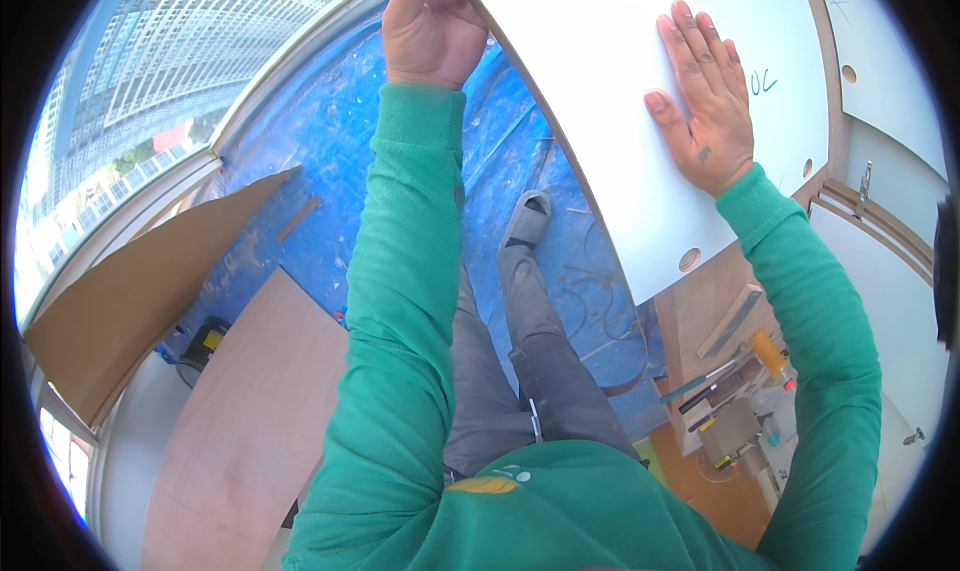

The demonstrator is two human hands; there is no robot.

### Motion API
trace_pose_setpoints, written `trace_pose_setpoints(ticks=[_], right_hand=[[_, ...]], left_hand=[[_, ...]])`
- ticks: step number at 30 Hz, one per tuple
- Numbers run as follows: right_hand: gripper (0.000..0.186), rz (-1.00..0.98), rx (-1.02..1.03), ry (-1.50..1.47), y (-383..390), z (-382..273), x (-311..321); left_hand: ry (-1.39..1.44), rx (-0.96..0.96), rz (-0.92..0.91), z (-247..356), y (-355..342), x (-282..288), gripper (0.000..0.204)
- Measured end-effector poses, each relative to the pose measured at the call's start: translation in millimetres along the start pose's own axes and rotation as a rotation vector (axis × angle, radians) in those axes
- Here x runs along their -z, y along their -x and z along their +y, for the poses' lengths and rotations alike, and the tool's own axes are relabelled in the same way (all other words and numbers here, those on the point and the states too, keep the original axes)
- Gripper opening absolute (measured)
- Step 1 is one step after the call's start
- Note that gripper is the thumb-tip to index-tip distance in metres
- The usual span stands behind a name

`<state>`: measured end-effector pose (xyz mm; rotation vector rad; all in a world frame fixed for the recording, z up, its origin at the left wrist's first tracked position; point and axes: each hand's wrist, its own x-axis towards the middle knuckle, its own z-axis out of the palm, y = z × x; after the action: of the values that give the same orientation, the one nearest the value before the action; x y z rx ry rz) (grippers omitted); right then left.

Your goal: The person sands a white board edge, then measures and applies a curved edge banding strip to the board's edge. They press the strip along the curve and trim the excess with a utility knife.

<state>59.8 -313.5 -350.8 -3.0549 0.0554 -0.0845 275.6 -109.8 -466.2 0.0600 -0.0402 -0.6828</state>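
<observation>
A large white cabinet door panel (600, 151) stretches across the upper right, with round drilled holes near its right edge and handwriting on its face. My left hand (437, 31) is closed at the panel's upper left edge, its fingers curled and partly hidden. Flat on the white face lies my right hand (705, 101), fingers stretched and thumb apart, holding nothing.
Blue plastic sheeting (330, 121) covers the floor. Left are a window (190, 51), a curved brown sheet (160, 281) and a wooden board (250, 431). Hand tools, including an orange-handled one (768, 353), lie lower right beside white cabinet panels (880, 301).
</observation>
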Motion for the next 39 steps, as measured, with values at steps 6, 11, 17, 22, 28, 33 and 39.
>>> trace_pose_setpoints(ticks=[6, 11, 17, 22, 28, 33, 39], right_hand=[[0.066, 0.011, 0.007, -0.005, -1.0, -0.2, 3.3], [0.067, 0.004, 0.018, -0.002, 0.8, 0.4, 4.1], [0.058, 0.023, 0.021, 0.058, 1.9, -7.8, 13.3], [0.076, -0.1, -0.053, 0.023, 6.2, 2.2, 14.3], [0.076, -0.012, -0.103, -0.171, 16.9, -7.3, 23.7], [0.042, 0.406, -0.234, -0.489, 65.2, -34.6, 36.7], [0.033, 0.077, -1.152, -0.919, 277.2, -100.7, 89.9]], left_hand=[[0.101, 0.002, -0.018, -16.0, -7.2, -12.6, 0.037], [0.124, 0.016, -0.088, -16.5, -11.5, -10.0, 0.033], [0.196, 0.0, -0.015, -52.5, 3.6, -6.2, 0.038], [-0.356, -0.08, 0.228, -13.6, -1.3, -23.3, 0.058], [-0.76, 0.017, 0.374, -4.4, 53.8, -46.5, 0.071], [-1.154, 0.27, 0.614, 25.0, 172.9, 24.4, 0.047], [-1.896, 1.208, -0.252, 39.4, 388.0, -4.0, 0.032]])
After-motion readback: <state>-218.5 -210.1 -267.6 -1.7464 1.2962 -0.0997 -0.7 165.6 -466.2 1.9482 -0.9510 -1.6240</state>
